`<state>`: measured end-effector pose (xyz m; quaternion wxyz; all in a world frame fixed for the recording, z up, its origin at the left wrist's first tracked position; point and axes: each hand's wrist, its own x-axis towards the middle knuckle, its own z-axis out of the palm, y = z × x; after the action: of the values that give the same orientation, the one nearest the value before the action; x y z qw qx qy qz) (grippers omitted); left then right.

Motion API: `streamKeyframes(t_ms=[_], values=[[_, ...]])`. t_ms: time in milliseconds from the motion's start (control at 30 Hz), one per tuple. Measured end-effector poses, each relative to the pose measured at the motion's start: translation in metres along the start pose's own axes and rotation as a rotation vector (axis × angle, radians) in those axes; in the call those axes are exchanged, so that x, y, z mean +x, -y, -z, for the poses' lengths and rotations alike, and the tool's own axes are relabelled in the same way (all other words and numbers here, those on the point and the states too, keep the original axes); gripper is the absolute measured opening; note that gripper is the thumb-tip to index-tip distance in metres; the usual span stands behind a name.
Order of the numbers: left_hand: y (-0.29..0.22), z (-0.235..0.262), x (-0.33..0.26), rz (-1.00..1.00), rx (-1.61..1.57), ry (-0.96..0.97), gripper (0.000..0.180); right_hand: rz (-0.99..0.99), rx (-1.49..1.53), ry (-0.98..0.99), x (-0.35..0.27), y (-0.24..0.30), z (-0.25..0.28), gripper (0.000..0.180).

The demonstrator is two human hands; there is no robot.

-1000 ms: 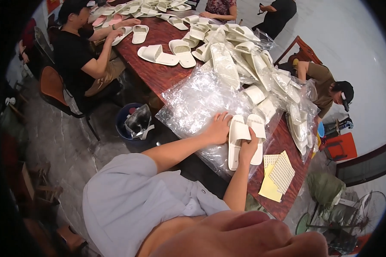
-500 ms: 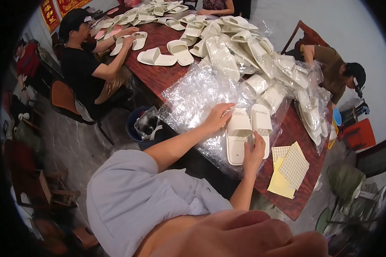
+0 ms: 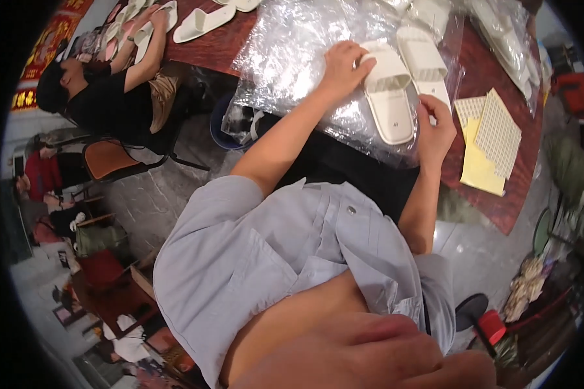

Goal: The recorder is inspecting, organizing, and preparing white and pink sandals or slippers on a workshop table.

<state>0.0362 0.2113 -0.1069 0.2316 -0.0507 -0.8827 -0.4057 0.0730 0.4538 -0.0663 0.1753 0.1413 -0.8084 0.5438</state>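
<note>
A pair of cream slippers lies side by side on clear plastic bags, toes pointing away from me. My left hand (image 3: 346, 70) is at the outer edge of the left slipper (image 3: 394, 120), fingers curled and thumb against its strap. My right hand (image 3: 436, 133) has its fingers bent, with the tips at the heel end of the right slipper (image 3: 423, 59) and close to the left one. The fingertips partly cover that heel. Under the slippers, the shiny clear plastic bags (image 3: 285, 71) spread out to the left.
Yellow sticker sheets (image 3: 498, 133) lie right of my right hand on the red-brown table (image 3: 522, 172). Bagged slippers (image 3: 506, 39) are heaped at the far right. A seated co-worker (image 3: 104, 94) handles slippers at the left. A dark blue bin (image 3: 222, 122) stands below the table edge.
The view has tilted down, so the table sits higher in the picture and the far slipper pile is mostly out of sight. The slippers now splay slightly, and my right hand has shifted toward the right slipper.
</note>
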Motion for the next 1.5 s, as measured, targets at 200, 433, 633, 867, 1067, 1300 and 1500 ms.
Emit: streamKeyframes(t_ms=[200,433,633,867,1067,1300,1500], values=[[0.000,0.000,0.000,-0.053,0.001,-0.078,0.030,0.007,0.046,0.121,0.000,0.011,0.004,0.014],[-0.006,0.002,0.001,-0.038,0.036,-0.034,0.031,0.233,-0.194,0.463,-0.005,0.012,0.009,0.026],[-0.006,0.000,-0.007,-0.080,0.058,-0.110,0.034,0.196,-0.122,0.423,-0.018,0.009,0.005,0.020],[-0.007,-0.005,-0.014,-0.081,0.117,-0.148,0.032,0.148,-0.059,0.433,-0.025,0.003,0.006,0.017],[-0.006,-0.006,-0.011,-0.043,0.087,-0.086,0.031,0.177,-0.132,0.378,-0.025,-0.005,0.000,0.015],[-0.005,-0.008,-0.009,-0.079,0.103,-0.148,0.032,0.243,-0.187,0.380,-0.020,0.003,-0.004,0.018],[-0.006,-0.006,-0.009,-0.064,0.101,-0.119,0.033,0.255,-0.197,0.383,-0.022,0.000,-0.004,0.020]])
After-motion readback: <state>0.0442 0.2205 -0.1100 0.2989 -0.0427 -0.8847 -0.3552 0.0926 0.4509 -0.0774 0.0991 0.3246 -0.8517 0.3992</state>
